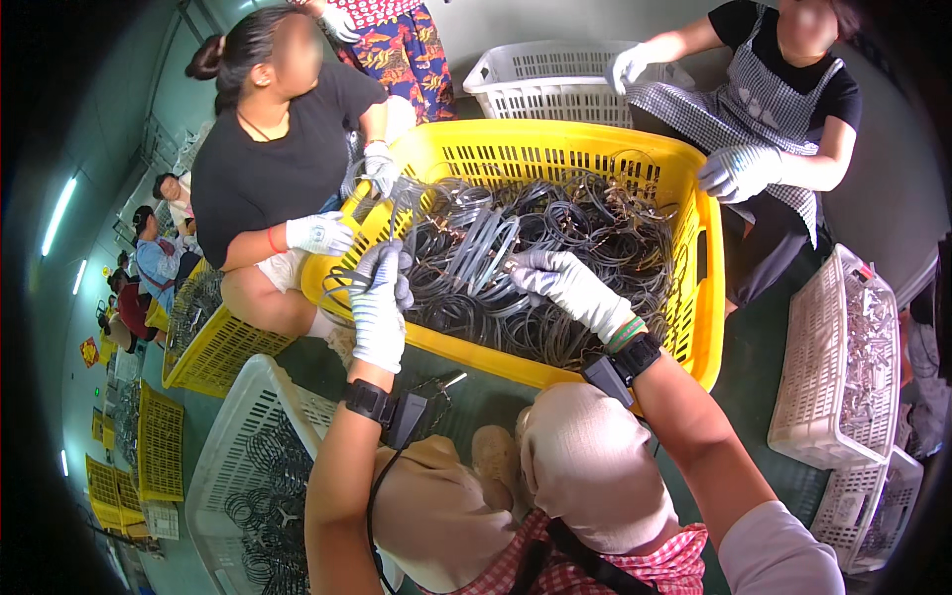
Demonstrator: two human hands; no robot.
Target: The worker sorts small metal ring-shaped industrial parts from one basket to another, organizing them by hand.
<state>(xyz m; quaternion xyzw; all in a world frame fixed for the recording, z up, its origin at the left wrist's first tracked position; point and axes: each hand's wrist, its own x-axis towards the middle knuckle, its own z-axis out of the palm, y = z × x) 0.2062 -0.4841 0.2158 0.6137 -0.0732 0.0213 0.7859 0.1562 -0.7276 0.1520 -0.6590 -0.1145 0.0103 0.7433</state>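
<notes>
The left hand [378,307] is pinching dark cable [340,279], the right hand [577,288] isn't clearly showing its grip, and many coils [565,220] are remaining.

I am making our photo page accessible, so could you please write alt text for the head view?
The wearer's gloved left grip and right grip are at a large yellow basket of coiled dark cables; what each holds is unclear. One gloved co-worker sits at left, another at right, with white crates around.

Cables [585,223] hide the bottom of the yellow basket [712,307]
</notes>
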